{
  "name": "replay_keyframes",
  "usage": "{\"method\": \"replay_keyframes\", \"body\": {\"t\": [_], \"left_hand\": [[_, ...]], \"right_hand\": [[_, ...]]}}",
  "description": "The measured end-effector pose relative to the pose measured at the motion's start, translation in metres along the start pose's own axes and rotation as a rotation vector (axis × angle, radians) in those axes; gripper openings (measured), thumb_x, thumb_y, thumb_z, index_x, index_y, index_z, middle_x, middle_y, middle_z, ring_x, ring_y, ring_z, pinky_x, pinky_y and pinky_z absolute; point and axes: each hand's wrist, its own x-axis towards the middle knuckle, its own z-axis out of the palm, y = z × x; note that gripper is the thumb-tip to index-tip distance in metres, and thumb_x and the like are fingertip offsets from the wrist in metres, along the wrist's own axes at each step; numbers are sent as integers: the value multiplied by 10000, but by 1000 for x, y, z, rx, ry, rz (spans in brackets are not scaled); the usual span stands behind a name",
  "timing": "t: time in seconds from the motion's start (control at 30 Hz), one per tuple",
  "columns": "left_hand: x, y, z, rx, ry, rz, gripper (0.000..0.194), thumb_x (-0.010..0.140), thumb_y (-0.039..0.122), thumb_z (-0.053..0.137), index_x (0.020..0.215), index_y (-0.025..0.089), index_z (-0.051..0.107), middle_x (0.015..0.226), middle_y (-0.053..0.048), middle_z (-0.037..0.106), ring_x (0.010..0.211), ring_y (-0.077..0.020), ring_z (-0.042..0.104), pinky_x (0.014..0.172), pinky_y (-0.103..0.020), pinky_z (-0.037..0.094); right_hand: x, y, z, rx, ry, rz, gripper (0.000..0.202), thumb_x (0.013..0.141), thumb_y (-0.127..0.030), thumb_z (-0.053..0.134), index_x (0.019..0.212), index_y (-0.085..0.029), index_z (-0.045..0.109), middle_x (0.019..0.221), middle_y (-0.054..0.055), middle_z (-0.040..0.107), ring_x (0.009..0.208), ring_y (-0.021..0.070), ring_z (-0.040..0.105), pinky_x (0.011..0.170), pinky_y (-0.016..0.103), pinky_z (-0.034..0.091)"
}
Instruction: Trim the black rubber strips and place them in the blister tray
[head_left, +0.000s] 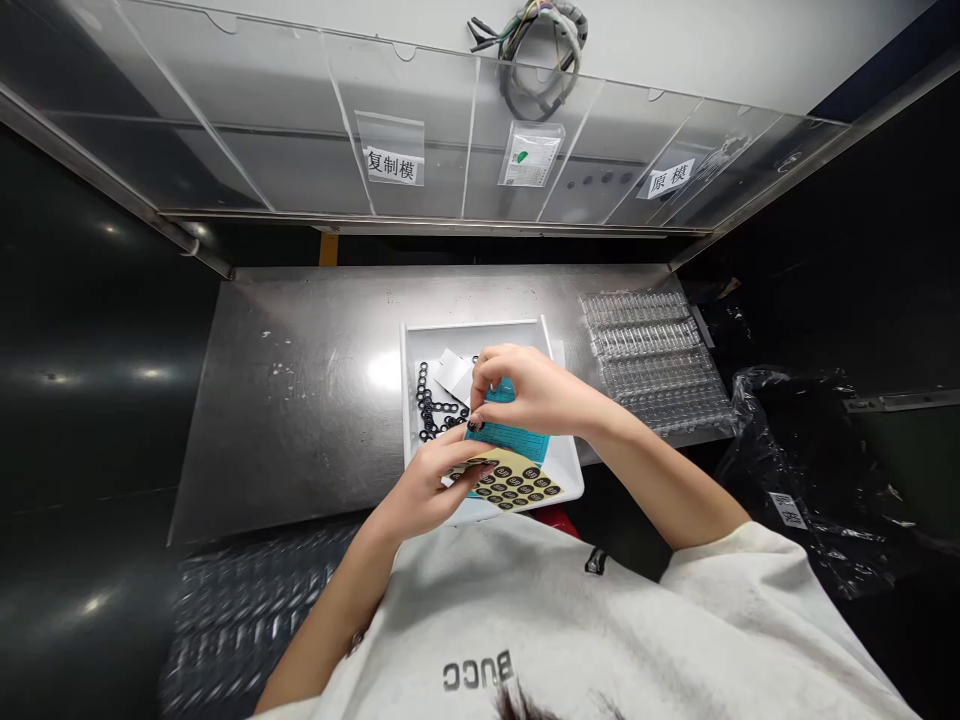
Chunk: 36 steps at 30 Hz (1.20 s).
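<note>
My left hand [429, 485] grips a yellow sheet of round black stickers [517, 484] near the front of a white tray [409, 350]. My right hand [525, 388] pinches a small black round piece [474, 425] between thumb and fingertip, just above the left fingers. Whether this piece is a sticker or a ring cannot be made out. Beneath the right hand lies a blue printed card [517, 442], partly covered. Black rings [424, 405] are scattered on the left side of the tray, beside a white paper piece [453, 375].
The tray stands at the front of a metal table [300, 400]. Rows of clear plastic packs [656, 360] lie on the right, with a black plastic bag [795, 460] beyond. More clear packs [247, 610] sit below left. A transparent divided rack [442, 150] runs above the back.
</note>
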Motion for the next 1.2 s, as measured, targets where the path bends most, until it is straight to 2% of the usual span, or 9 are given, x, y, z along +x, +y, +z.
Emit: {"method": "replay_keyframes", "body": {"t": [0.2, 0.37, 0.6, 0.73, 0.83, 0.93, 1.03, 1.1, 1.2], "left_hand": [[-1, 0, 0, 13, 4, 24, 239, 920, 87, 535, 1079, 206, 669, 962, -54, 636, 865, -132, 597, 728, -208, 479], [0, 2, -2, 23, 21, 42, 231, 912, 88, 548, 1065, 206, 675, 983, -58, 659, 903, -149, 615, 776, -228, 498], [-1, -4, -4, 58, 70, -46, 207, 916, 117, 545, 1038, 193, 693, 954, -59, 664, 843, -143, 635, 718, -215, 504], [-3, -7, -5, -8, 88, -91, 218, 910, 159, 575, 1066, 210, 719, 891, -51, 662, 804, -139, 633, 685, -208, 507], [-6, -12, -5, -81, 179, -175, 168, 884, 212, 628, 1003, 194, 746, 843, -52, 648, 774, -144, 625, 657, -210, 505], [-8, -21, -5, -238, 304, -320, 158, 834, 273, 699, 949, 180, 752, 895, -60, 672, 826, -169, 637, 699, -232, 521], [-7, -31, -2, -478, 423, -467, 227, 773, 334, 762, 936, 177, 742, 897, -53, 703, 798, -176, 653, 695, -256, 536], [-5, -36, -1, -625, 490, -537, 273, 715, 354, 809, 907, 175, 734, 856, -48, 722, 764, -179, 665, 684, -273, 549], [-1, -44, -1, -738, 589, -600, 318, 626, 345, 867, 846, 170, 719, 835, -48, 742, 758, -191, 687, 671, -286, 563]], "right_hand": [[-4, 7, 11, -127, 113, -85, 103, 805, -125, 658, 878, -189, 626, 943, 22, 619, 911, 181, 517, 842, 328, 354], [-7, 18, 20, -180, 131, -255, 219, 872, -319, 653, 1071, -232, 631, 1178, 66, 627, 1087, 238, 520, 979, 408, 336], [4, 35, 29, -124, 106, -154, 383, 885, -430, 641, 1219, -248, 596, 1340, 78, 575, 1221, 262, 528, 1037, 488, 359], [8, 54, 22, -16, 400, -67, 351, 912, -320, 585, 1241, -198, 579, 1348, 120, 564, 1231, 255, 535, 1048, 466, 402], [1, 72, 18, 279, 567, 40, 383, 912, -390, 578, 1228, -173, 569, 1271, 139, 610, 1099, 221, 613, 998, 417, 463], [-12, 88, 33, 694, 398, 145, 489, 876, -582, 562, 1140, -173, 608, 1102, 117, 682, 958, 191, 664, 901, 379, 521], [-24, 100, 66, 962, 155, 218, 469, 702, -568, 755, 937, -172, 665, 893, 67, 707, 813, 186, 674, 738, 327, 547], [-29, 106, 89, 1032, 112, 248, 411, 615, -489, 837, 811, -172, 663, 802, 48, 696, 750, 189, 663, 647, 300, 532], [-34, 111, 110, 1063, 151, 265, 380, 684, -522, 776, 814, -183, 666, 767, 44, 689, 736, 190, 656, 610, 295, 527]]}}
